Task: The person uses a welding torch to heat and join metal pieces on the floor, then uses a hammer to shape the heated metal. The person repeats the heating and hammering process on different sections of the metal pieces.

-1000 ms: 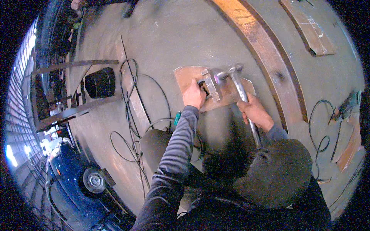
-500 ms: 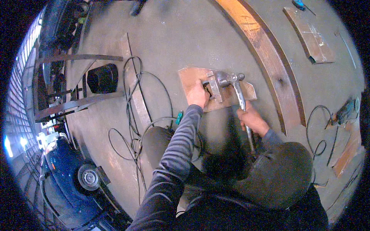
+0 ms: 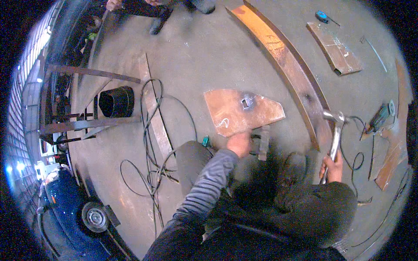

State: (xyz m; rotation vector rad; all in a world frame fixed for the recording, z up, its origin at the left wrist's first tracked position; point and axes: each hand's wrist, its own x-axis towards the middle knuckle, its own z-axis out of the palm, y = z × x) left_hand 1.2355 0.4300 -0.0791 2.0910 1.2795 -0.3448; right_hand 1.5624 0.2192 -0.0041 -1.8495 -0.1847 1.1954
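Observation:
My left hand (image 3: 239, 143) is closed around a metal piece (image 3: 264, 142) that ends in a flat steel bar; motion blurs it, so its exact kind is unclear. It is just off the near edge of a rusty steel plate (image 3: 224, 106) lying on the floor. Near its far side the plate has a small squarish hole (image 3: 244, 103) ringed by dark metal, and a white chalk mark. My right hand (image 3: 333, 168) grips the handle of a hammer (image 3: 336, 135), whose head points up beside a long rusty steel beam.
The beam (image 3: 289, 65) runs along the right. Beyond lie a short steel section (image 3: 334, 50), a blue tape measure (image 3: 321, 16) and an angle grinder (image 3: 381, 118). Looped cables (image 3: 150, 143) and a steel frame (image 3: 87, 126) are left. Another person's shoe (image 3: 157, 25) shows at the top.
My left hand has drawn the metal piece off the plate toward me, uncovering the hole. The hammer has moved away from that piece to the right. Another person's hands have come into view.

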